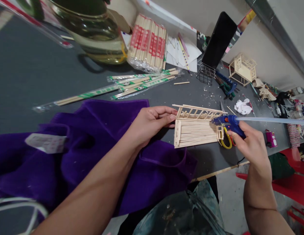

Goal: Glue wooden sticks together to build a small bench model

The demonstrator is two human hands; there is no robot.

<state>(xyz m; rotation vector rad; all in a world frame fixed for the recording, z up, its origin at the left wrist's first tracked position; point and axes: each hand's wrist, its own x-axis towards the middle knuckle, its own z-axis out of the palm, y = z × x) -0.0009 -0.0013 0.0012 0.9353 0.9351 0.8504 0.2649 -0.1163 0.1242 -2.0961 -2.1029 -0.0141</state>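
Note:
A small structure of thin wooden sticks [198, 133], with a slatted base and a railing along its far side, is in the middle of the view. My left hand [154, 124] pinches its left end between thumb and fingers. On the right, my right hand [252, 143] is wrapped round a blue glue gun [232, 123], whose nozzle is at the railing's right end. A long translucent glue stick [269, 120] runs out of the gun's back to the right. Yellow-handled scissors [225, 141] lie partly behind the structure's right end.
Purple cloth [93, 143] covers the near left of the grey table [44, 75]. Beyond are wrapped chopsticks [148, 42], a glass jug [93, 36] and a black phone [219, 39] on a wire stand. Pliers [225, 86], crumpled paper [243, 106] and a stick model [243, 70] sit at right.

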